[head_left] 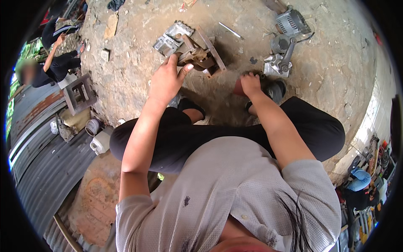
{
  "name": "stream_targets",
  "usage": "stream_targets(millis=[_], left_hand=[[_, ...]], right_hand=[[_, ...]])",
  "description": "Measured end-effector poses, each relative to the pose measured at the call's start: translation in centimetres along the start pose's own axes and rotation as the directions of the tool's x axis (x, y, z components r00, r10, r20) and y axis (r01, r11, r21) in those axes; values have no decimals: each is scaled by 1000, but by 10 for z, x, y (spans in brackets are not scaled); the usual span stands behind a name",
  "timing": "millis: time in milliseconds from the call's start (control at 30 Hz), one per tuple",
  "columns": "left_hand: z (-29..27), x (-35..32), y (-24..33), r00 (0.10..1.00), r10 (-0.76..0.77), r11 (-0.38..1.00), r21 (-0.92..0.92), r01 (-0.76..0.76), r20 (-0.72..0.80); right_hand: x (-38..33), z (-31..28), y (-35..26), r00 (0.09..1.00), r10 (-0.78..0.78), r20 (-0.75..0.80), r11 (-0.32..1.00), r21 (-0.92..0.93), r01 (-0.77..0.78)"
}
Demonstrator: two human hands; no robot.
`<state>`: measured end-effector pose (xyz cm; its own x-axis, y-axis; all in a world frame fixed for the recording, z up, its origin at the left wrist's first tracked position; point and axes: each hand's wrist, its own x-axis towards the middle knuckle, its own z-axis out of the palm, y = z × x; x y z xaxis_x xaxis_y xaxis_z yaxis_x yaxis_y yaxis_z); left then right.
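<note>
"Where is the rusty metal assembly (202,62)?"

"Upper middle of the frame, on the bare ground (138,75), just below and right of a silver casting (173,38)."

"Which way does it point?"

"Its flat bar (213,51) forms the right side, the long axis running steeply from upper left down to lower right. The bulkier body reaches from that bar leftward, toward the left hand (166,82)."

"And how is that hand set?"

"Back up, fingers toward the top of the frame, the thumb spread out to the right. Thumb and fingers stand moderately apart over the assembly's left end, touching it; how firmly they hold, I can't tell. The forearm climbs from the elbow at lower left, leaning slightly right."

"What about the right hand (252,85)?"

"Right of centre, in the upper half, back up and fingers curled, against a reddish-brown piece (239,88). The hand hides much of that, so I can't tell whether it's gripped. That forearm slants up and left from the elbow."

"Anything near it?"

"A silver bracket (278,67) with a lever, up and to the right, well apart from the assembly."
</note>
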<state>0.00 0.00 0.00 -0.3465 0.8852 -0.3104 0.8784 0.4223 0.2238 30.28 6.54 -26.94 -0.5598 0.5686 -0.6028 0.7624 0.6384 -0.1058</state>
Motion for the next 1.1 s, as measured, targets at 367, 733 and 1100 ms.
stream_targets(millis=[367,733,1100], left_hand=[[-16,35,9,995,81,997,-6,-81,65],[-6,46,16,996,66,997,-41,-63,61],[2,42,-8,981,165,979,-139,-150,104]], right_hand=[[28,-28,21,953,-94,289,955,297,4],[25,-30,2,987,-105,123,991,-71,114],[59,-35,17,883,-163,440,969,239,60]])
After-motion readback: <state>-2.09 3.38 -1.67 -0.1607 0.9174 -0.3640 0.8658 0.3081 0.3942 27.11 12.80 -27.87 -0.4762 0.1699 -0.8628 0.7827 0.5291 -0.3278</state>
